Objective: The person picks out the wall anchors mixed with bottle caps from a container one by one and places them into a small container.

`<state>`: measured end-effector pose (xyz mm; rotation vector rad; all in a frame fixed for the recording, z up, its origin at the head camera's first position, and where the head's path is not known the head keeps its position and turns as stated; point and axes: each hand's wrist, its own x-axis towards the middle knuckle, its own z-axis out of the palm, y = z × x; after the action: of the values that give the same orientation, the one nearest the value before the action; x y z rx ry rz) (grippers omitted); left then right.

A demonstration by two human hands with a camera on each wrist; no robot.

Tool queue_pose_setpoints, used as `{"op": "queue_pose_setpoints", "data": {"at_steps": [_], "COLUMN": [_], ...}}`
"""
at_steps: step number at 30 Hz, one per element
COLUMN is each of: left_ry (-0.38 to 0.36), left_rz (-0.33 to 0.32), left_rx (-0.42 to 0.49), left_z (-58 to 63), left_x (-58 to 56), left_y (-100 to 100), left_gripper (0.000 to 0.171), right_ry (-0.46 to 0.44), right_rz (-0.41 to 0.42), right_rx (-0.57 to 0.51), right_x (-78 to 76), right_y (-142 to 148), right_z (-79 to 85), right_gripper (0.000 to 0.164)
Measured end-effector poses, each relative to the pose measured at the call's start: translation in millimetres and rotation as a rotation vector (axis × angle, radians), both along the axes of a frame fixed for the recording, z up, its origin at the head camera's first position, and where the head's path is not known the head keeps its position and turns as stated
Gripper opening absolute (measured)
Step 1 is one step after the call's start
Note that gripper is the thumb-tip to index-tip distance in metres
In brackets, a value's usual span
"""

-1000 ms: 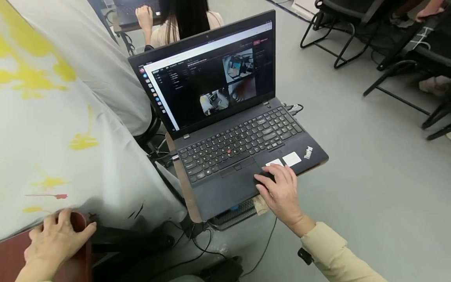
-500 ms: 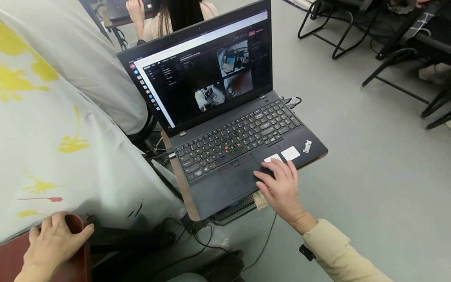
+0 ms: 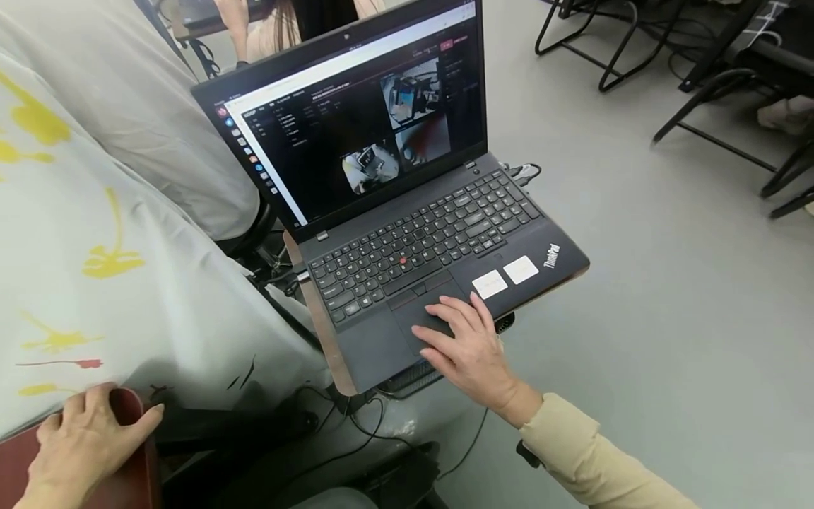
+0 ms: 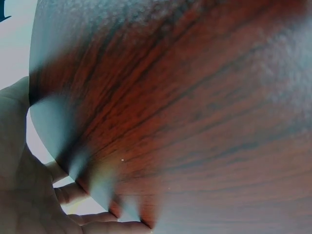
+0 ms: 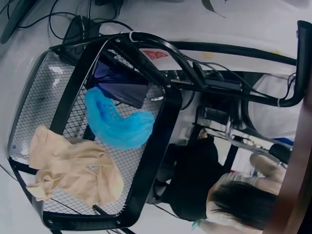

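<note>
In the head view a black laptop (image 3: 413, 265) stands unfolded, its lit screen (image 3: 331, 120) showing a dark page with small pictures. My right hand (image 3: 473, 350) lies over the touchpad (image 3: 407, 318), fingers spread and lightly bent, fingertips right at its surface. Low on the left, my left hand (image 3: 83, 445) rests on the corner of a red-brown wooden surface (image 3: 136, 474), thumb apart from the fingers. The left wrist view shows the fingers (image 4: 97, 217) along the curved edge of the glossy wood-grain surface (image 4: 195, 112). My right hand is out of sight in the right wrist view.
Two white stickers (image 3: 520, 270) sit on the laptop's palm rest. Below, a mesh basket (image 5: 165, 131) holds a blue crinkled cover (image 5: 117, 124) and beige cloth (image 5: 78, 168). Cables (image 3: 375, 424) trail on the floor. A white cloth with yellow splashes (image 3: 159, 311) hangs left; chairs (image 3: 718, 141) stand right.
My right hand has moved left from the palm rest onto the touchpad, uncovering a white sticker. The head view has shifted slightly, so the laptop sits higher and farther left. My left hand stays put.
</note>
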<state>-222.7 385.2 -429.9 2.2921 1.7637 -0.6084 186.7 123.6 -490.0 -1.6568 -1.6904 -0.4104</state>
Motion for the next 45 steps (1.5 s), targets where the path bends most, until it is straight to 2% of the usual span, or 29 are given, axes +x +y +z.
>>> {"op": "queue_pose_setpoints", "data": {"at_steps": [13, 34, 40, 45], "left_ry": [0.012, -0.012, -0.054, -0.055], "left_rz": [-0.005, 0.013, -0.028, -0.037], "left_rx": [0.018, 0.025, 0.039, 0.052], "left_z": [-4.2, -1.4, -0.7, -1.9], "left_x": [-4.2, -1.0, -2.8, -2.5], "left_y": [0.1, -2.8, -2.9, -3.3], "left_gripper": [0.097, 0.094, 0.093, 0.092], "right_ry": [0.047, 0.081, 0.082, 0.087], "right_rz": [-0.12, -0.094, -0.088, -0.09], "right_rx": [0.031, 0.056, 0.049, 0.055], "right_x": [19.7, 20.4, 22.5, 21.9], "right_y": [-6.1, -7.3, -6.3, -6.5], "right_z": [-1.8, -2.0, -1.4, -1.8], "right_gripper": [0.048, 0.047, 0.046, 0.046]}}
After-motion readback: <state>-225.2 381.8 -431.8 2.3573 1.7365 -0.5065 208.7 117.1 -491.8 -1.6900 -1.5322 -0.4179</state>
